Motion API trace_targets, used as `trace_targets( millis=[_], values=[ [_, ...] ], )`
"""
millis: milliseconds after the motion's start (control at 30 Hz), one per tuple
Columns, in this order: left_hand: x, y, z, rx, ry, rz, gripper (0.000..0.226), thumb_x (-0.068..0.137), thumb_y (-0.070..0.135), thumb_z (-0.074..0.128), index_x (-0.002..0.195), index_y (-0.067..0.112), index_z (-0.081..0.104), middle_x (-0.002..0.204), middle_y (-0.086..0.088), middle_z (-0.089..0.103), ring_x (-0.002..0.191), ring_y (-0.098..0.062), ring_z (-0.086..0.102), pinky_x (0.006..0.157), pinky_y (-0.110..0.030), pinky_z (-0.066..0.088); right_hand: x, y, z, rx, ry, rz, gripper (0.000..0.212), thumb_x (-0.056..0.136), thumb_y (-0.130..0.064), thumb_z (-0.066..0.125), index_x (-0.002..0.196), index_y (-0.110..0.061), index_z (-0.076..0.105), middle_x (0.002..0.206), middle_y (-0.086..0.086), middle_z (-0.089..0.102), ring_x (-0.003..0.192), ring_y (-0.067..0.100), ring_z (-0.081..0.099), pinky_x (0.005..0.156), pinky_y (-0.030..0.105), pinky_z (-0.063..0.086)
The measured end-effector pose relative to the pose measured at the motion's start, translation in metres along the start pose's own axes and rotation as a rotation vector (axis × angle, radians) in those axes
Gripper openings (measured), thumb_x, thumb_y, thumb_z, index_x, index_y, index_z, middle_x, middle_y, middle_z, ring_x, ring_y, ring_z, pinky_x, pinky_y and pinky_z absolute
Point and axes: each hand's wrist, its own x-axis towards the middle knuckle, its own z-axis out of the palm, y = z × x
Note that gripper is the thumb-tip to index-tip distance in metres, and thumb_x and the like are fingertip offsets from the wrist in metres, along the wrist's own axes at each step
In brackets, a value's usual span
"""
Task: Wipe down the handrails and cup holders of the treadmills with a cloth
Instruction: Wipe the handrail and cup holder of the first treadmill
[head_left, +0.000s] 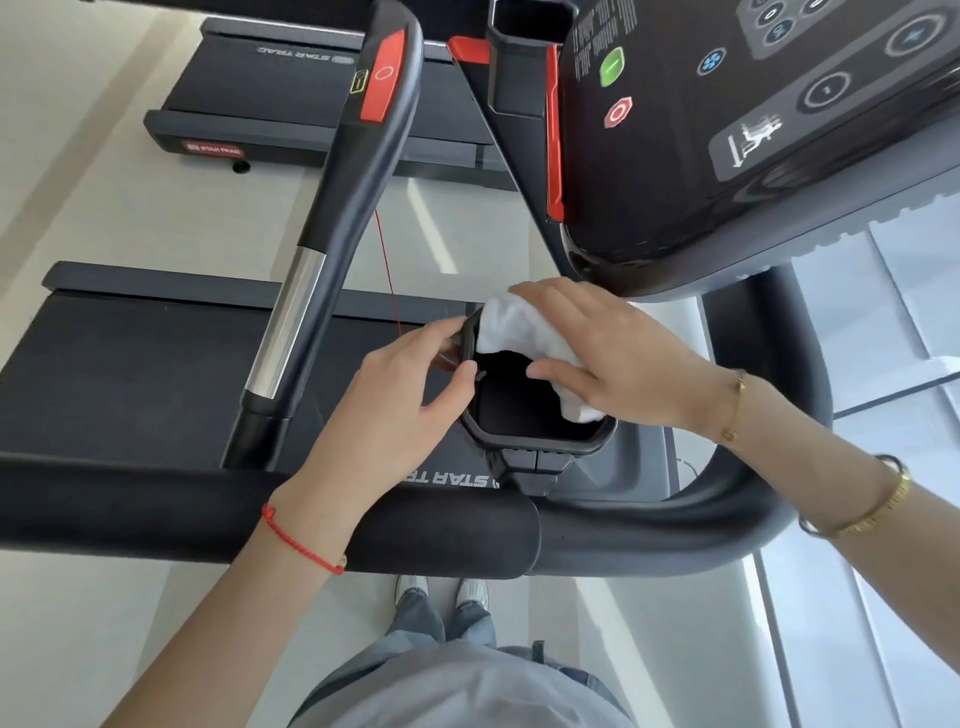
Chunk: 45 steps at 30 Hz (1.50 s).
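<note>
Both hands worked the cup holder (535, 415), at 6 o'clock from the console (753, 130). Your left hand (400, 400) pinched its 9 o'clock rim. Your right hand (618, 353), fingers straight, pressed the white cloth (519, 332) onto its 1 o'clock rim. Front handrail (311, 525) ran below.

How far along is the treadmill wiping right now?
In hand: the right hand presses the white cloth on the cup holder rim while the left hand steadies its edge. Whether the padded handrail or the second cup holder has been wiped can't be told from this picture.
</note>
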Motion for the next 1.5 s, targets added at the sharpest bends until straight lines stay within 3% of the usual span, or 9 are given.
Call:
trace_targets(
  millis=[267, 467, 667, 900, 1067, 1233, 1333, 1433, 1500],
  values=[
    [0.0, -0.001, 0.001, 0.011, 0.011, 0.009, 0.047, 0.091, 0.046, 0.046, 0.135, 0.032, 0.052, 0.105, 0.029, 0.057, 0.103, 0.01, 0.055, 0.095, -0.021, 0.049, 0.025, -0.012, 0.002, -0.102, -0.023, -0.06, 0.056, 0.096, -0.026, 0.055, 0.145, -0.009, 0.036, 0.136, 0.007, 0.05, 0.117, 0.027, 0.05, 0.1, 0.037, 0.039],
    [0.0, -0.002, 0.001, 0.017, 0.001, 0.021, 0.046, 0.093, 0.043, 0.047, 0.137, 0.034, 0.051, 0.107, 0.024, 0.06, 0.104, 0.006, 0.057, 0.097, -0.023, 0.048, -0.019, -0.029, 0.013, 0.062, 0.17, 0.278, 0.067, 0.093, -0.027, 0.06, 0.147, -0.002, 0.029, 0.145, 0.015, 0.039, 0.131, 0.032, 0.038, 0.111, 0.031, 0.026],
    [0.001, -0.002, 0.001, 0.015, -0.003, 0.034, 0.043, 0.093, 0.04, 0.047, 0.135, 0.035, 0.052, 0.104, 0.023, 0.062, 0.1, 0.009, 0.057, 0.092, -0.015, 0.045, -0.047, -0.038, 0.026, 0.437, 0.224, 0.732, 0.047, 0.089, -0.048, 0.06, 0.111, -0.013, 0.039, 0.112, 0.004, 0.051, 0.09, 0.016, 0.043, 0.057, 0.02, 0.028],
    [0.001, -0.001, 0.001, 0.027, 0.003, 0.035, 0.039, 0.093, 0.039, 0.048, 0.131, 0.034, 0.054, 0.103, 0.02, 0.063, 0.098, 0.007, 0.059, 0.089, -0.014, 0.044, -0.016, -0.025, 0.015, 0.459, 0.203, 0.743, 0.059, 0.091, -0.039, 0.061, 0.133, -0.004, 0.039, 0.12, 0.011, 0.055, 0.109, 0.027, 0.052, 0.076, 0.022, 0.032],
    [0.001, -0.001, 0.001, 0.039, 0.001, 0.031, 0.04, 0.093, 0.039, 0.048, 0.132, 0.034, 0.053, 0.104, 0.021, 0.063, 0.098, 0.006, 0.059, 0.088, -0.01, 0.043, -0.05, -0.039, 0.027, 0.503, 0.151, 0.786, 0.049, 0.087, -0.052, 0.061, 0.103, -0.013, 0.034, 0.096, 0.001, 0.05, 0.08, 0.012, 0.047, 0.059, 0.011, 0.033],
    [0.002, -0.001, 0.002, 0.038, 0.014, 0.025, 0.037, 0.094, 0.037, 0.05, 0.13, 0.038, 0.054, 0.097, 0.028, 0.06, 0.096, 0.012, 0.057, 0.081, 0.002, 0.038, -0.019, -0.022, 0.012, 0.512, 0.127, 0.763, 0.048, 0.093, -0.042, 0.058, 0.116, -0.003, 0.042, 0.095, 0.0, 0.053, 0.086, 0.017, 0.049, 0.065, 0.021, 0.033],
    [0.001, -0.001, 0.001, 0.026, 0.018, 0.02, 0.036, 0.094, 0.037, 0.05, 0.129, 0.041, 0.053, 0.099, 0.028, 0.061, 0.098, 0.011, 0.058, 0.084, -0.002, 0.04, -0.011, -0.021, 0.009, 0.519, 0.173, 0.735, 0.048, 0.093, -0.038, 0.059, 0.121, -0.002, 0.044, 0.106, 0.005, 0.052, 0.094, 0.019, 0.047, 0.066, 0.02, 0.032],
    [0.001, 0.0, 0.001, 0.026, 0.022, 0.017, 0.036, 0.093, 0.039, 0.049, 0.128, 0.043, 0.052, 0.099, 0.03, 0.059, 0.099, 0.012, 0.057, 0.085, -0.008, 0.041, -0.036, -0.033, 0.024, 0.509, 0.204, 0.745, 0.041, 0.089, -0.043, 0.062, 0.097, -0.009, 0.04, 0.089, -0.001, 0.046, 0.077, 0.012, 0.043, 0.059, 0.007, 0.035],
    [0.0, 0.0, 0.002, 0.035, 0.022, 0.017, 0.036, 0.093, 0.039, 0.049, 0.129, 0.041, 0.053, 0.1, 0.027, 0.061, 0.098, 0.011, 0.058, 0.086, -0.011, 0.042, -0.049, -0.036, 0.031, 0.545, 0.161, 0.779, 0.046, 0.087, -0.051, 0.06, 0.089, -0.013, 0.035, 0.077, -0.008, 0.041, 0.068, 0.002, 0.04, 0.054, 0.014, 0.032]
  ],
)
